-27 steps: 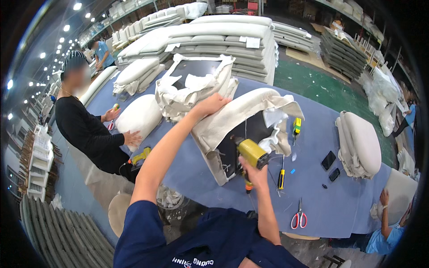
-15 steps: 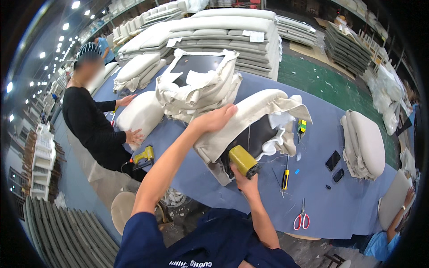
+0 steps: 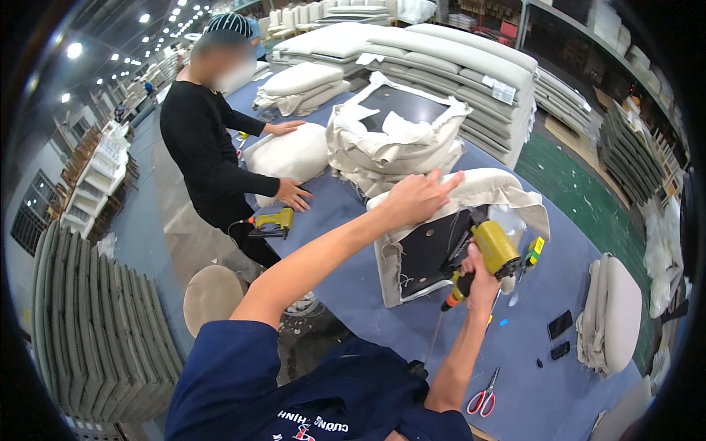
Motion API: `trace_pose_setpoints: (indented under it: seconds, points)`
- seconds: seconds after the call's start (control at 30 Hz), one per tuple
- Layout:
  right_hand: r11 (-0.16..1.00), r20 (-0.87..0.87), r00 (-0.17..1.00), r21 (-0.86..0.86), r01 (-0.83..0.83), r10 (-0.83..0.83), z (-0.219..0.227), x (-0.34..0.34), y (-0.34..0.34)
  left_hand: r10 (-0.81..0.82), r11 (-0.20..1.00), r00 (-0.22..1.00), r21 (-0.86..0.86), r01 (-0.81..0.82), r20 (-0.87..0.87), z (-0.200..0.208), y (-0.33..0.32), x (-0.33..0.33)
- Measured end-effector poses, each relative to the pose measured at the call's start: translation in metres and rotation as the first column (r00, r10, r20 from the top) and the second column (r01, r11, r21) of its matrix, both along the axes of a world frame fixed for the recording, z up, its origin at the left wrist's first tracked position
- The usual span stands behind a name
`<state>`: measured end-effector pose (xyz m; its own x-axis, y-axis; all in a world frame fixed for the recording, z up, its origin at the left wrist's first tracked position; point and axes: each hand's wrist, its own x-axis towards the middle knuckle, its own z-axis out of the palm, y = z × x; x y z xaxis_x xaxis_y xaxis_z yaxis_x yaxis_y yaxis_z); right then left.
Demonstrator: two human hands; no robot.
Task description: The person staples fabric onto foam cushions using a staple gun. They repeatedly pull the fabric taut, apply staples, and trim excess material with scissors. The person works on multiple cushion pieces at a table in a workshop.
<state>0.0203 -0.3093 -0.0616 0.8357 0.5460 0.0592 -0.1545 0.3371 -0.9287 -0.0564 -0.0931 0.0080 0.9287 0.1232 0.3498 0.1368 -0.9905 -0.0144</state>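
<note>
An upholstered seat cushion (image 3: 423, 259) lies underside up in front of me, its black base showing and beige fabric folded round its edge. My left hand (image 3: 423, 197) rests on the cushion's far rim, fingers stretched out. My right hand (image 3: 482, 279) grips a yellow pneumatic staple gun (image 3: 496, 248) by its handle, with an air hose running down from it. The gun's nose is over the right part of the base; whether it touches is hard to tell. White padding (image 3: 507, 219) shows beside it.
A person in black handles another cushion (image 3: 288, 153) at left, near a second staple gun (image 3: 273, 222). Beyond stands a stack of covered seats (image 3: 397, 147). Red-handled scissors (image 3: 482, 400), a phone (image 3: 560, 324), a tape measure (image 3: 535, 251) and more cushions (image 3: 612, 312) lie right.
My view has shifted, so the scene sits further right and lower. The staple gun has moved from the cushion's near edge to its right side. My left hand stays on the far rim, fingers more spread.
</note>
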Motion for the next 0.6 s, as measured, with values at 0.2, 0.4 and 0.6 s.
trace_pose_setpoints:
  seconds: [0.2, 0.4, 0.6]
  points:
    - [0.991, -0.060, 0.990, -0.021, -0.129, 0.128, -0.016, 0.015, 0.027, -0.005, 0.999, 1.000, 0.047, 0.005, 0.003, -0.001, -0.001, -0.007]
    - [0.987, 0.243, 0.967, -0.158, -0.040, 0.078, -0.035, 0.022, 0.019, -0.015, 0.998, 0.999, 0.057, 0.018, -0.048, 0.011, -0.019, 0.003]
    - [0.965, 0.341, 0.937, -0.262, 0.020, 0.074, -0.016, 0.003, 0.015, -0.016, 1.000, 0.986, 0.001, 0.017, -0.168, 0.021, -0.021, -0.003]
